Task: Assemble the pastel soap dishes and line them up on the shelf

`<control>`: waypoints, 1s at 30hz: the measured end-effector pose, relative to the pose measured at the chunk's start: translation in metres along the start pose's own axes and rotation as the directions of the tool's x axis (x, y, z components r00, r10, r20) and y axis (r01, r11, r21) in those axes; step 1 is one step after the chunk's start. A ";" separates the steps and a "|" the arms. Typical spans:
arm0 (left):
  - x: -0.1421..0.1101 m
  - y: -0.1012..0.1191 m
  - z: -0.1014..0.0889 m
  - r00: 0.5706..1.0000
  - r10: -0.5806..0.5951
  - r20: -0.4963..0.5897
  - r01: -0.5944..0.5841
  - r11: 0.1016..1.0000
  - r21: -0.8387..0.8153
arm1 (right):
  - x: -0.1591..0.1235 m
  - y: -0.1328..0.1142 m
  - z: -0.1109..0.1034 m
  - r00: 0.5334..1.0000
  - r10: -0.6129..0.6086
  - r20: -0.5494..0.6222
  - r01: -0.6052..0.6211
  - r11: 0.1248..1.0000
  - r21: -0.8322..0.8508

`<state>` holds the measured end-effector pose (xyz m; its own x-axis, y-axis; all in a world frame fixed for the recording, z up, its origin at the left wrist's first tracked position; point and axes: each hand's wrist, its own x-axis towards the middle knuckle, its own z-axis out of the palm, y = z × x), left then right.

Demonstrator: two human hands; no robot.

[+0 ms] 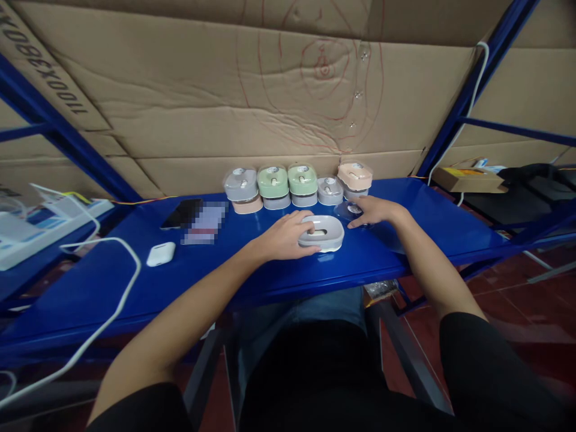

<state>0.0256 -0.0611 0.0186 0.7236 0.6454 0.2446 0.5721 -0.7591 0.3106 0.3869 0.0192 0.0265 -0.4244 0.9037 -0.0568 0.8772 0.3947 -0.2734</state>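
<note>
- The left hand (288,236) is clamped on the grey dish (333,243), thumb low on the near side, fingers over the rim at its left end; the dish sits upright on the blue table (270,273).
- The right hand (380,210), apart from the left, has its fingers spread over a clear lid (342,211), just beyond the dish and to its right.
- For good handling, a light hold on the dish's outer wall seems enough to steady it; hard squeezing might make it skid.
- The lid looks thin (and slippery, I'd guess), so taking it by opposite edges, level, should be kinder than pressing its middle.
- Beyond the dish, the lidded containers (273,180) stand close behind the lid, so the fingers want small, slow moves there.
- Hidden: the dish's left end, under the fingers, and part of the lid, under the right hand. Whether that hand grips the lid or merely rests on it, I cannot tell.
- Hard to make out: the oblong shape inside the dish, which could be an opening or an insert, and the pixelated patch (204,222) well left of the dish.
</note>
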 end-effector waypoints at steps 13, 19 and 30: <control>0.007 -0.025 0.016 0.988 -0.150 0.029 0.152 0.953 -0.261 | -0.010 -0.022 -0.010 0.993 -0.022 -0.114 0.025 0.999 0.031; 0.013 -0.031 0.034 0.960 -0.271 -0.074 0.222 0.894 -0.388 | -0.007 -0.055 0.005 0.880 -0.365 -0.305 0.418 0.899 0.130; 0.017 -0.045 0.037 0.936 -0.340 -0.089 0.246 0.816 -0.523 | 0.015 -0.072 0.050 0.812 -0.516 -0.273 0.561 0.818 0.124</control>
<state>0.0268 -0.0194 -0.0252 0.4485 0.8698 0.2056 0.4429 -0.4162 0.7941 0.3064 -0.0033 -0.0025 -0.7356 0.5758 0.3569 0.4519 0.8096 -0.3747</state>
